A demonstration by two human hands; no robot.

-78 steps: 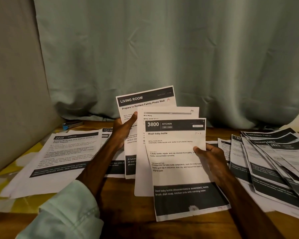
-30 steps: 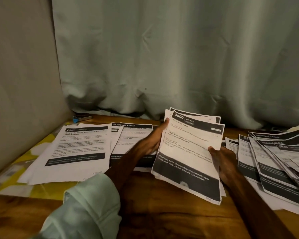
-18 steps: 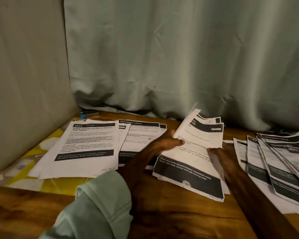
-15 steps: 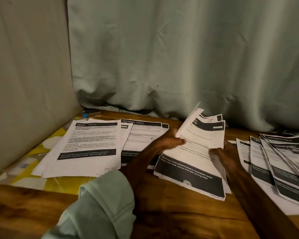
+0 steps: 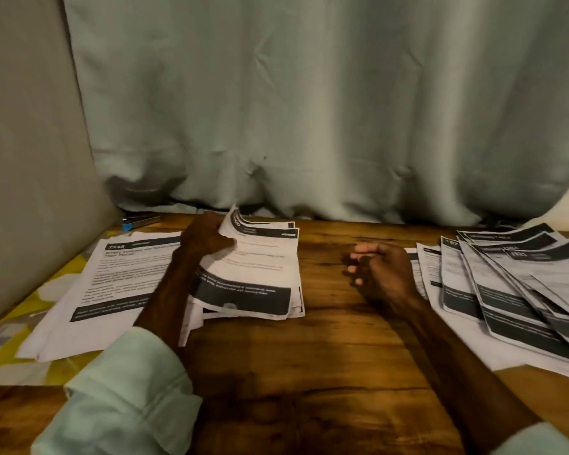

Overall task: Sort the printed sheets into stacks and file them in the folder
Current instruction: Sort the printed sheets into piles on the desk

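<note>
While the left hand (image 5: 207,239) pinches the curled top-left corner of the middle stack (image 5: 253,277), that stack lies on the table (image 5: 326,356), overlapping the left stack (image 5: 112,284). The right hand (image 5: 380,272) hovers empty, fingers loosely curled, beside the fanned pile (image 5: 513,284). Letting go of the bent corner carelessly could skew the sheets into the left stack and mix categories. No folder is in view.
</note>
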